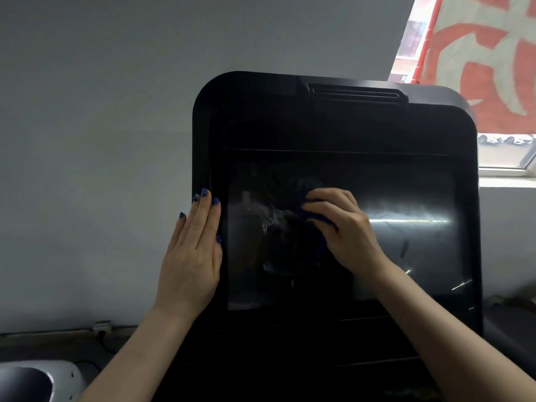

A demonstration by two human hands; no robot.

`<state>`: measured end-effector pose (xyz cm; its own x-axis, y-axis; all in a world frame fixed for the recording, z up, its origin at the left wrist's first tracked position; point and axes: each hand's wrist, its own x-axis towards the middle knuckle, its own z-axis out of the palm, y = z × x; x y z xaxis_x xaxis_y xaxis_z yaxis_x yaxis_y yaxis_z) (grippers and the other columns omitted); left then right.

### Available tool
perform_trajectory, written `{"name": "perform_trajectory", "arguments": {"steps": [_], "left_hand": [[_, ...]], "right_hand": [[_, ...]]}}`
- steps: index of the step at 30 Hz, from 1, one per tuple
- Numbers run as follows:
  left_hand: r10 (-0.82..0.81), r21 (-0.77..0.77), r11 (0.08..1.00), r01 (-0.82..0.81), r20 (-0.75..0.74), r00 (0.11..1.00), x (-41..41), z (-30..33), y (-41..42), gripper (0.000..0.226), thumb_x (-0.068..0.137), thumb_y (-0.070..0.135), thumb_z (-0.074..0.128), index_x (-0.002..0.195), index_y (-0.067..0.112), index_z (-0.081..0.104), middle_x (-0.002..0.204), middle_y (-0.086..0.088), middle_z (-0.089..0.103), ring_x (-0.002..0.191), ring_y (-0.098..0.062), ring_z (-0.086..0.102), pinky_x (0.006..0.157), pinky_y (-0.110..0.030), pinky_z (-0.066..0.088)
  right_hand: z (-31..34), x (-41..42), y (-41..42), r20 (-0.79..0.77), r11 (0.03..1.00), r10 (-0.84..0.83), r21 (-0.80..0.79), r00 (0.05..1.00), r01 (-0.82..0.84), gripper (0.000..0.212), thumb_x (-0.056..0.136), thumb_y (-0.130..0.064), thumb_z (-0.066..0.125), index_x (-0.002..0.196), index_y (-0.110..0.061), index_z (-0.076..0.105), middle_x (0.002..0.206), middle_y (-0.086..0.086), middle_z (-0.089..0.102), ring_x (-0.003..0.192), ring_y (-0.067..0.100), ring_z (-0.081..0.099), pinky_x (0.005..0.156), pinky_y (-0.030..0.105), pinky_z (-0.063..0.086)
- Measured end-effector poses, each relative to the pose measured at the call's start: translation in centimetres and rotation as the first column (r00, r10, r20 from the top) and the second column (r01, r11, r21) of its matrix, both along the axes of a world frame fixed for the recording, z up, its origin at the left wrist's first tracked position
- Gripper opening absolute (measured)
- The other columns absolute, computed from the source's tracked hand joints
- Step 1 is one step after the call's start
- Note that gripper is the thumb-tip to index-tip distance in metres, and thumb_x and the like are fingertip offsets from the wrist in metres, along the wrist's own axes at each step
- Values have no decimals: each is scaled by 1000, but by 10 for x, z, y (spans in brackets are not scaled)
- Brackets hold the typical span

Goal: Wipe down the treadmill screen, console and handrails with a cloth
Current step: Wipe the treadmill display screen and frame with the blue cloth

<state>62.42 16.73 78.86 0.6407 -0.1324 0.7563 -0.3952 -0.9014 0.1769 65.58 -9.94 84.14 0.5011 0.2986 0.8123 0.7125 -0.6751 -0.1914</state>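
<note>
1. Count: 1 glossy black rectangular treadmill screen, 1 crumpled dark blue cloth, 2 hands.
2. Right hand grips cloth, fingers curled over it; cloth under fingertips, pressed on screen centre.
3. Left hand flat, fingers straight, resting on matte black rounded console frame; screen just right of it.

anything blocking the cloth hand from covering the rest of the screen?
Nothing visible does. The right hand presses the dark blue cloth directly on the screen near its middle. The glass to the right and below is bare. The left hand lies flat on the console's left edge, off the glass.
</note>
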Motion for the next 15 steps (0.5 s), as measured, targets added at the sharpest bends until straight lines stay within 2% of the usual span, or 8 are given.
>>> {"name": "perform_trajectory", "arguments": {"steps": [5,10,15], "left_hand": [[17,2,1000,-17,1,1000,-1,0,0,55,100,15,29,153,3,24,163,-11,19,151,-23,18,123,-35,14],[6,-5,1000,-6,3,1000,0,0,0,55,100,15,30,153,3,24,163,-10,19,152,-21,17,123,-35,14],[-8,-3,1000,8,-8,1000,1,-1,1,55,100,15,30,154,4,20,164,-9,16,152,-21,14,124,-36,13]], "right_hand": [[-7,-6,-3,-35,995,-61,78,998,63,33,88,-15,61,120,-4,61,128,8,58,120,19,50,105,24,39],[-19,-12,-12,60,986,-137,106,989,130,17,87,-8,61,99,1,69,118,14,59,111,28,54,101,21,37],[1,9,-5,36,967,-218,139,975,212,17,80,8,62,96,3,65,113,15,60,106,28,51,95,18,37]]}}
